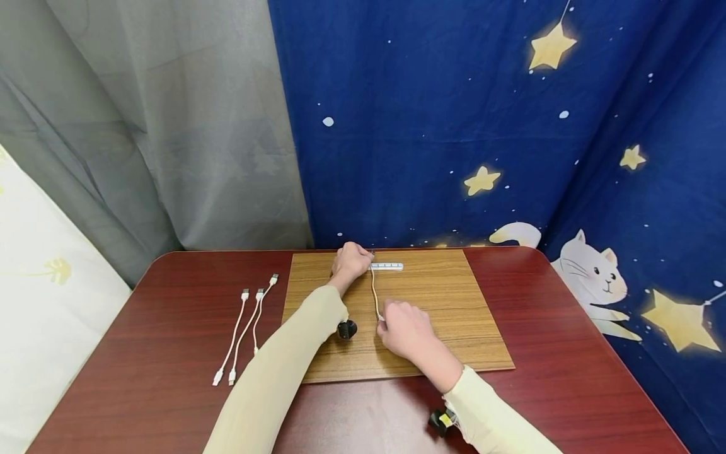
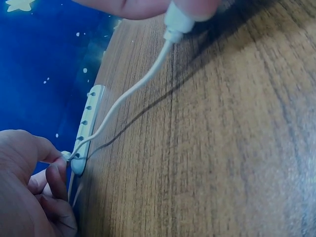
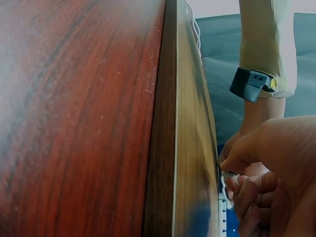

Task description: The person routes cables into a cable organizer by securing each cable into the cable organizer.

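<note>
A white cable (image 1: 375,292) runs from the right grip (image 1: 405,329), pinching its near plug, to the left grip (image 1: 350,261), pinching it near its far end beside a slotted strip (image 1: 390,267). Its long axis points nearly straight forward, above the wooden board (image 1: 454,315) on the bench (image 1: 567,353).

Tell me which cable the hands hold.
The cable over the board, running from the left hand to the right hand; the other three cables lie on the table to its left.
</note>
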Available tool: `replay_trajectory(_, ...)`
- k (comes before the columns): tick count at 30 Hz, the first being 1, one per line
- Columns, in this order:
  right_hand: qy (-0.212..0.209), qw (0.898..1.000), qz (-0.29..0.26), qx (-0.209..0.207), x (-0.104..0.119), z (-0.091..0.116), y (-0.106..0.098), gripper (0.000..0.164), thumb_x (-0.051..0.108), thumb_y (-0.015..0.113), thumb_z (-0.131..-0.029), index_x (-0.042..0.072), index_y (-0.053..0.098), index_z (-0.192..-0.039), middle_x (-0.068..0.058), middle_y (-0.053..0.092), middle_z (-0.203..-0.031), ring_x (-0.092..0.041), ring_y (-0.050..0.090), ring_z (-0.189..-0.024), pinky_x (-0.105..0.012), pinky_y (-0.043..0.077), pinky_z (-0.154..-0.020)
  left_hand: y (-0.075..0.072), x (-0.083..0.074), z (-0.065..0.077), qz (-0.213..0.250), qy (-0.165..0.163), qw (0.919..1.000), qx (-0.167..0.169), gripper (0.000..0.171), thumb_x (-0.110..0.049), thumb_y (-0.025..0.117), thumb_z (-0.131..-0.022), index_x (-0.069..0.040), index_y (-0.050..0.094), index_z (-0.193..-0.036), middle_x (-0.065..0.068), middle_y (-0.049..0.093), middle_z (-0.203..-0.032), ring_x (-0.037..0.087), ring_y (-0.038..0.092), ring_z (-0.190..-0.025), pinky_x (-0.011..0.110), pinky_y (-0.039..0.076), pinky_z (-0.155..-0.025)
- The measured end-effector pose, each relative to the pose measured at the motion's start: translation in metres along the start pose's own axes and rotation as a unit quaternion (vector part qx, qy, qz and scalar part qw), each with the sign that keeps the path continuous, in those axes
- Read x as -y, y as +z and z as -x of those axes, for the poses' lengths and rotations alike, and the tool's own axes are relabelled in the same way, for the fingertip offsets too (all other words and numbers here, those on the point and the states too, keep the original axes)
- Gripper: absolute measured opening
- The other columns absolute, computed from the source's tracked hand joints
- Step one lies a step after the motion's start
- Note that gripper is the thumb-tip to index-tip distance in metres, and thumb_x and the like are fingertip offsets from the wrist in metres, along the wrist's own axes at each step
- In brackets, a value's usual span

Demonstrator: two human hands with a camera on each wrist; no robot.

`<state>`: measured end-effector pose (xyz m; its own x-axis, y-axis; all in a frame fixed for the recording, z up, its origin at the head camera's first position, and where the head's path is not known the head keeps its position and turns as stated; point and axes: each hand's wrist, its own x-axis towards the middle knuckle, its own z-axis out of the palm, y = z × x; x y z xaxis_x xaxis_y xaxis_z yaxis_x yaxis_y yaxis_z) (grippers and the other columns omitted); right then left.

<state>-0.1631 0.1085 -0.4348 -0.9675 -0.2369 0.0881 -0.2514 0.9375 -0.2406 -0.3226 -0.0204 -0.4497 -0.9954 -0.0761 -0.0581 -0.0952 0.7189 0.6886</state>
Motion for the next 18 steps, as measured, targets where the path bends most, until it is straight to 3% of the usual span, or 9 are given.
replay_trajectory(18,-0.013,1.0,0.01,0.004,0.0058,-0.0031,0.0064,0.021,0.021,0.071,-0.089,0.014,0.054,-0.078,-0.005,0.06,-0.075,-0.031,0.065,-0.069,-0.047,0.05,-0.055,0.0039,-0.0008,0.001,-0.014,-0.003,0.9999,-0.008,0.013,-0.027,0.069,-0.092,-0.02,0.074,-0.082,0.001,0.07,-0.099,0.028,0.065,-0.091,0.045,0.05,-0.08)
